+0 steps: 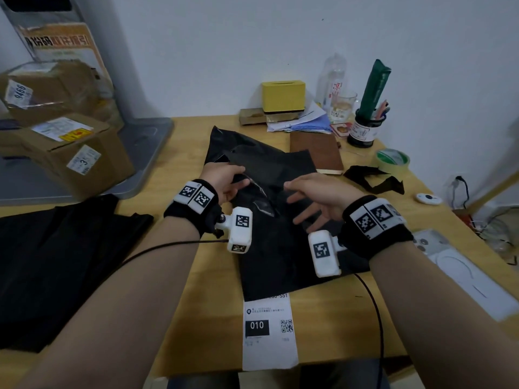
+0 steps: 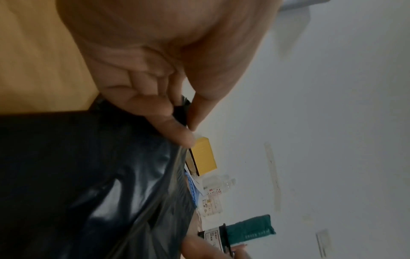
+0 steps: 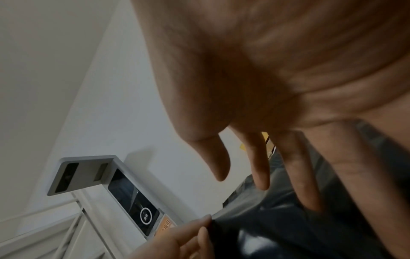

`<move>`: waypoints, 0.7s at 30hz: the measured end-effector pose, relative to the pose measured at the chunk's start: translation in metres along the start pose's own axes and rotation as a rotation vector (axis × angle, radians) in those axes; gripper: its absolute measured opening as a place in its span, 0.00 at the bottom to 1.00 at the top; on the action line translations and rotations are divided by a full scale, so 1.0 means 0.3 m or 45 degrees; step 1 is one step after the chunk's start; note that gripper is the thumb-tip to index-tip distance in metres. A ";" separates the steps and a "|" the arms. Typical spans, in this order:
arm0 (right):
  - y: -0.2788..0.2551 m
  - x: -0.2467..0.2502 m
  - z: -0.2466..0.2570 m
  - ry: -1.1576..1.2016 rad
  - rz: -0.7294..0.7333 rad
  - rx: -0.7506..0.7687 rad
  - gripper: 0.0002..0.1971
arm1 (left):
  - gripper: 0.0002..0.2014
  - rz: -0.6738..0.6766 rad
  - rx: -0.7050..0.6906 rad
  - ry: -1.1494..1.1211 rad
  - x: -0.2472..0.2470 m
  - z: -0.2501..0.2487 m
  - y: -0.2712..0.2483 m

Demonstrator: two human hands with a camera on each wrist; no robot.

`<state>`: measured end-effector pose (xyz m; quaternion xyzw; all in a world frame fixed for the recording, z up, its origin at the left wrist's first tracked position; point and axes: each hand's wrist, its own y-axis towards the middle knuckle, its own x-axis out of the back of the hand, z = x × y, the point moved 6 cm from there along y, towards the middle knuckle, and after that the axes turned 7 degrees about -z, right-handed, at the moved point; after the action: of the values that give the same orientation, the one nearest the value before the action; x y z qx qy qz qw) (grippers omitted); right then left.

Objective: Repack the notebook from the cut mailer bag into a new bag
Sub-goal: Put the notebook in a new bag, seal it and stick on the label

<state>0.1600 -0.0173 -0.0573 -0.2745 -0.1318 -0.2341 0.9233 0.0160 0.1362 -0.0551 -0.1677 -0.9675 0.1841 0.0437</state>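
A black mailer bag [image 1: 269, 248] lies on the wooden table [image 1: 185, 169], a white shipping label [image 1: 266, 329] hanging over the near edge. My left hand [image 1: 224, 181] pinches the bag's upper edge [image 2: 182, 112] between thumb and fingers and lifts it. My right hand [image 1: 311, 197] hovers over the bag with fingers spread and straight [image 3: 259, 164], holding nothing. The brown notebook [image 1: 316, 151] lies flat behind the bag, right of centre. A cut black strip [image 1: 373, 178] lies right of the notebook.
Cardboard boxes [image 1: 64, 147] stand left. Black bags [image 1: 56, 262] lie at the near left. At the back are a yellow box [image 1: 282, 95], papers, a glass, a pen cup [image 1: 363, 130] and a tape roll [image 1: 391, 160]. A phone [image 1: 460, 268] lies near right.
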 end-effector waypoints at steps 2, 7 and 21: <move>0.007 0.000 0.019 -0.026 0.042 0.019 0.31 | 0.14 0.025 -0.082 -0.053 -0.019 -0.036 0.001; 0.018 0.028 0.148 0.172 -0.080 0.259 0.21 | 0.08 0.005 -0.506 -0.368 -0.016 -0.286 -0.055; 0.143 0.131 0.125 1.074 -0.602 0.318 0.12 | 0.22 0.074 -0.812 0.256 0.090 -0.194 0.018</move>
<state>0.2111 0.0217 -0.0312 -0.0060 0.1675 -0.5100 0.8437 0.0007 0.1700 -0.0024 -0.2178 -0.9620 -0.1442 0.0790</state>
